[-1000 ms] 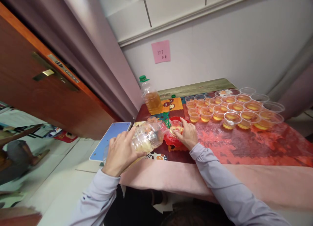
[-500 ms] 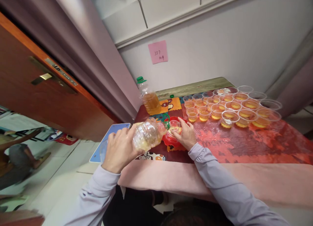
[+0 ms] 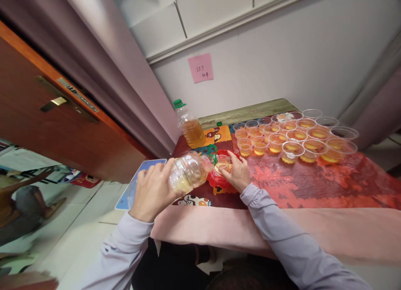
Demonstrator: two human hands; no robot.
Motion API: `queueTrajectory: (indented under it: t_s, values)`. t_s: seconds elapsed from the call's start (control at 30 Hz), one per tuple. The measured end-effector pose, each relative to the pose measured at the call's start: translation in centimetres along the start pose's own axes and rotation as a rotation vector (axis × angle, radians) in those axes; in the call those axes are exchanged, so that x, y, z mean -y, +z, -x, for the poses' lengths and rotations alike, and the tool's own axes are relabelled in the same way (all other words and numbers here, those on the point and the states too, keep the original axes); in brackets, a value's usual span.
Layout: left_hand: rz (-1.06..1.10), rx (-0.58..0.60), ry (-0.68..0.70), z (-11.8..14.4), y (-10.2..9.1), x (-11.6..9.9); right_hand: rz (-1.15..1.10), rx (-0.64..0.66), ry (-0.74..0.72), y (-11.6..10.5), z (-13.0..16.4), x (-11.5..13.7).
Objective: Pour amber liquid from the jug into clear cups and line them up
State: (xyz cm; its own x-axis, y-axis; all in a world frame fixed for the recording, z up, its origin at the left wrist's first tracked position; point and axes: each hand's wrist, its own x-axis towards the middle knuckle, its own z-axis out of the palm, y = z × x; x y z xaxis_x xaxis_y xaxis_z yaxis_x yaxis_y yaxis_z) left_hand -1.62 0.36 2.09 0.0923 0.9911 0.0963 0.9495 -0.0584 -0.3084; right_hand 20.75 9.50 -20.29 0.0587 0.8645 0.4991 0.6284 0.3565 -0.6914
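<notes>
My left hand (image 3: 153, 192) is wrapped round a clear plastic bottle (image 3: 189, 171) with a little pale yellow liquid inside. The bottle lies tilted nearly level, its mouth with a green ring handle (image 3: 213, 153) pointing right at the rim of a clear plastic cup (image 3: 223, 160). That cup stands in a red dish (image 3: 214, 180), and my right hand (image 3: 238, 173) grips its right side with thumb and fingers. Part of the cup is hidden behind my fingers and the bottle neck. Whether liquid is flowing is hard to make out.
Several clear cups (image 3: 293, 151) of amber liquid stand in rows on the patterned tablecloth (image 3: 275, 185) to the right. Behind the dish are an upright green-capped bottle (image 3: 192, 133) and a loose green cap (image 3: 219, 123). A blue board (image 3: 123, 198) sits left; a person (image 3: 28, 202) is beyond the door.
The bottle mouth has tipped slightly lower toward the cup, and liquid in the bottle has shifted toward its neck. My right hand keeps its hold. The whole view has shifted a little.
</notes>
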Motion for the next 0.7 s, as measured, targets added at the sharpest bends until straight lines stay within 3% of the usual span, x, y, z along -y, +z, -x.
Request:
queueTrajectory:
  t_s: [0.7]
  values:
    - [-0.032, 0.016, 0.012, 0.41, -0.28, 0.01, -0.012, 0.004, 0.005, -0.05, 0.03, 0.00]
